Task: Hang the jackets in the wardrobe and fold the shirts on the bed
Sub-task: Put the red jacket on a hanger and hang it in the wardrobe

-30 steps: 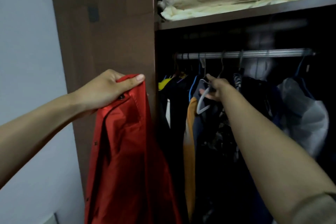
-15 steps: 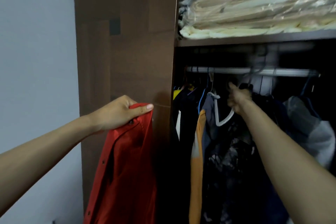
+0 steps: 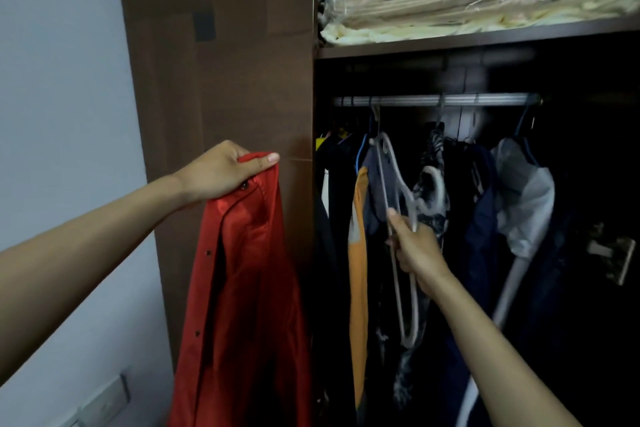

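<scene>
1. Red jacket hangs from your left hand, fingers clamped on its collar, beside the wardrobe's brown side panel.
2. Your right hand grips a pale hanger, seemingly off the rail, before dark hanging clothes.

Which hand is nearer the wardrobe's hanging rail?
Right. The right hand grips a pale hanger below the rail; the left hand holds the red jacket outside the wardrobe.

red jacket hanging limp, pale hanger upright
</scene>
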Demonstrator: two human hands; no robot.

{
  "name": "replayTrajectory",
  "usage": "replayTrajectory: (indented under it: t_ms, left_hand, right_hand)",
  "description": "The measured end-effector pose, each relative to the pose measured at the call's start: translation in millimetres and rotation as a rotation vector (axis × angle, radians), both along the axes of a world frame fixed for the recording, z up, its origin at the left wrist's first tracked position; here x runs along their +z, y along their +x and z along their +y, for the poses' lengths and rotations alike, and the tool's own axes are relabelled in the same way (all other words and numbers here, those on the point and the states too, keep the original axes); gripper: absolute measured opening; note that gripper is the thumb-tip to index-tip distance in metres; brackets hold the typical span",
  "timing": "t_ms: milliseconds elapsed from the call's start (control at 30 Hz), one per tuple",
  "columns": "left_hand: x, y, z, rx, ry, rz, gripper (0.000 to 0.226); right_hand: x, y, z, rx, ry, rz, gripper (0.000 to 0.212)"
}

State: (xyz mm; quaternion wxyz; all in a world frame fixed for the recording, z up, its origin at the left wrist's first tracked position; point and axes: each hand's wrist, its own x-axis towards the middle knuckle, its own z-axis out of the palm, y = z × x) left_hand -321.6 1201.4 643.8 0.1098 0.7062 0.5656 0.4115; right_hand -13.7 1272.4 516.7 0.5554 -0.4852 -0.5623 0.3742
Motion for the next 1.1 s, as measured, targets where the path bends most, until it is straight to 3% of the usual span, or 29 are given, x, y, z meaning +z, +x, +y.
replayTrajectory:
  t_ms: [67, 133, 200, 267, 333, 400, 533, 767, 933, 1100]
  left_hand:
    - [-1, -4, -9, 0.023, 0.011, 0.0, 0.061]
    - [-1, -7, -22, 0.04, 0.03, 0.005, 0.058]
    - [0, -6, -37, 0.032, 0.038, 0.023, 0.057]
    - [5, -3, -53, 0.024, 0.024, 0.027, 0.059]
    - [10, 2, -65, 0.027, 0.019, 0.013, 0.059]
    - [15, 6, -78, 0.019, 0.02, -0.006, 0.057]
    - [15, 8, -101, -0.042, -0.017, -0.105, 0.054]
    - [8, -8, -128, -0.006, -0.089, -0.072, 0.056]
    - [-4, 14, -140, -0.114, -0.15, -0.189, 0.058]
    - [-16, 44, -154, -0.185, -0.177, -0.4, 0.061]
  right_hand:
    - [-11, 6, -55, 0.155, 0.063, 0.137, 0.046]
    - [-22, 10, -104, 0.446, -0.018, 0.211, 0.044]
    - [-26, 10, -138, 0.703, -0.195, 0.118, 0.048]
    - [-26, 11, -160, 0.801, -0.302, -0.128, 0.049]
    - [-23, 12, -178, 0.822, -0.333, -0.344, 0.047]
    - [-22, 10, -194, 0.82, -0.355, -0.432, 0.044]
    - [-16, 8, -221, 0.726, -0.368, -0.426, 0.043]
    - [2, 42, -276, 0.575, -0.359, -0.317, 0.038]
    - [-14, -19, -268, 0.603, -0.29, -0.351, 0.042]
    - [-38, -90, -239, 0.497, -0.288, -0.421, 0.041]
